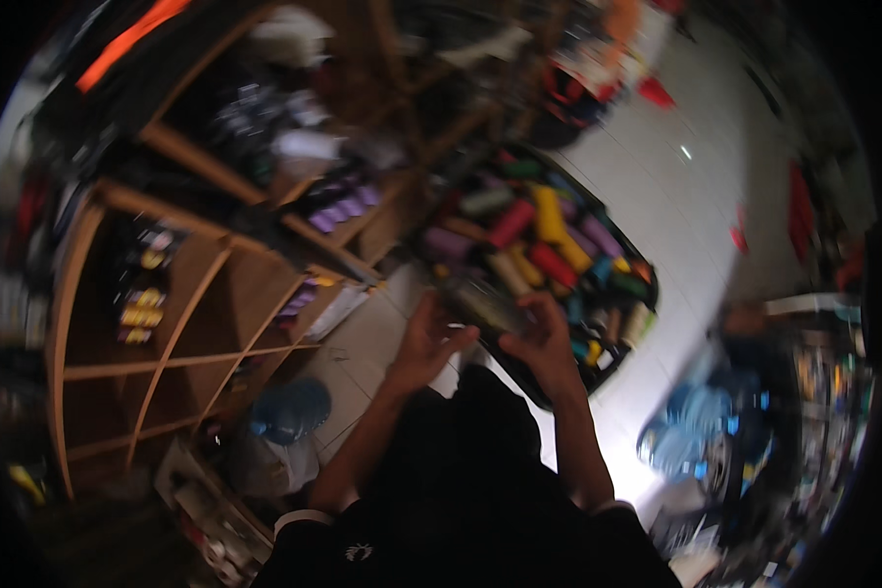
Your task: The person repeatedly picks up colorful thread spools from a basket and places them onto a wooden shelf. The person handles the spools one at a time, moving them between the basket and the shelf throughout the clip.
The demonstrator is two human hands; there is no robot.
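My left hand [429, 345] and my right hand [544, 343] reach forward, with fingers curled and thumbs pointing toward each other. Between them is a dark grey-green elongated thing [485, 306], gripped at its two ends; blur hides its exact kind. Just beyond, a large black container [654, 294] is heaped with thread spools in many colours. Among them are a red spool [512, 223], a yellow spool [551, 218] and a purple spool [448, 244]. The near edge of the heap is partly behind my hands.
Wooden cubby shelves [230, 245] stand at the left, with purple spools [345, 208] and yellow spools [142, 314] in them. A blue water jug [292, 410] is on the tiled floor [647, 176] below. More blue jugs [696, 416] and a cluttered shelf [818, 382] are at the right.
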